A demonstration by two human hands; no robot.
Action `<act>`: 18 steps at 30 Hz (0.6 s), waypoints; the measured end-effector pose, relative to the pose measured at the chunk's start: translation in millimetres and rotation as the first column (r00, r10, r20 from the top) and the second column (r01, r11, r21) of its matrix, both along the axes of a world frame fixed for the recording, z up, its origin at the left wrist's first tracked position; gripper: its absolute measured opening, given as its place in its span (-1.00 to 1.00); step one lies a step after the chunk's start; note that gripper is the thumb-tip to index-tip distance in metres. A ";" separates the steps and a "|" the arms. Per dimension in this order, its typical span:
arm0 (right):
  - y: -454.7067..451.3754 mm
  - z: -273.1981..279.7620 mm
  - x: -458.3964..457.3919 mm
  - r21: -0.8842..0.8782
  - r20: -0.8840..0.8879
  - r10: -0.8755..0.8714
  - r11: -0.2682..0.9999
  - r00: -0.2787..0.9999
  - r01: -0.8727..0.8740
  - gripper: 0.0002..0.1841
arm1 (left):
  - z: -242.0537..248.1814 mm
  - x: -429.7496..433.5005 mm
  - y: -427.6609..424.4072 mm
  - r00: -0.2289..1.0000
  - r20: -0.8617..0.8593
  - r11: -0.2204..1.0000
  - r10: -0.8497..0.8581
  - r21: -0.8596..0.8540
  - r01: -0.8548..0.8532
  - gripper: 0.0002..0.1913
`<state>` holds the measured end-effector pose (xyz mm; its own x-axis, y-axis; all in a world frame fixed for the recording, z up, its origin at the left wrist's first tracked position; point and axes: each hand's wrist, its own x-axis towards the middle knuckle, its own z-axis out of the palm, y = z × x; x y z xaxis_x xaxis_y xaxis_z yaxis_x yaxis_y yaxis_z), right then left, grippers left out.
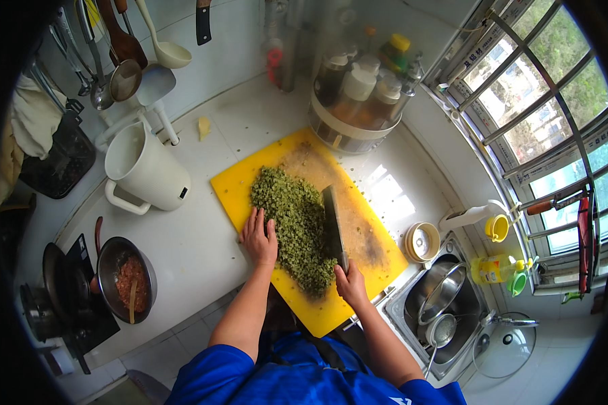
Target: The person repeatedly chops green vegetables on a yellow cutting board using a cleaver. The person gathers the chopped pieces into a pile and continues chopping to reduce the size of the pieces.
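On a yellow cutting board (367,298) lies a long heap of finely chopped green vegetable (294,217). My right hand (352,284) grips the handle of a cleaver (334,223), whose blade stands on edge along the heap's right side. Against the heap's left side rests my left hand (261,239), its fingers extended and touching the chopped pieces. Green bits are scattered over the board and on the counter beyond it. Dark stains mark the board to the right of the blade.
Left on the counter are a white electric kettle (149,167) and a metal bowl of minced meat (126,283). Seasoning bottles fill a round caddy (354,134) behind the board. A sink (448,349) at right holds metal bowls. Utensils hang at upper left, including a ladle (172,54).
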<state>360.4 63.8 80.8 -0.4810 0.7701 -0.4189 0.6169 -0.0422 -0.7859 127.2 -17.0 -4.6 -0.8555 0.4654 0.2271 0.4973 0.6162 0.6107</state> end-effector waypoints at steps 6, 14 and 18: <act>-2.6 19.2 -5.2 0.055 -0.073 0.002 0.998 0.997 0.002 -0.65 | 1.7 1.1 1.4 1.000 -0.002 1.000 0.012 0.009 -0.012 -0.53; -2.1 14.5 -9.4 0.100 -0.074 0.067 0.993 0.995 -0.059 -0.62 | 3.0 2.3 0.8 1.000 -0.001 1.000 0.022 0.020 -0.022 -0.53; 11.9 18.8 -17.7 -0.010 0.068 0.155 0.988 0.986 -0.154 -0.63 | 6.6 0.5 0.3 1.000 0.001 1.000 0.008 0.007 -0.008 -0.53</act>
<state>342.7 75.8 99.6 -0.5642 0.6868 -0.4583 0.6684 0.0541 -0.7418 127.7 -16.7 2.0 -0.8595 0.4568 0.2295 0.4917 0.6161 0.6153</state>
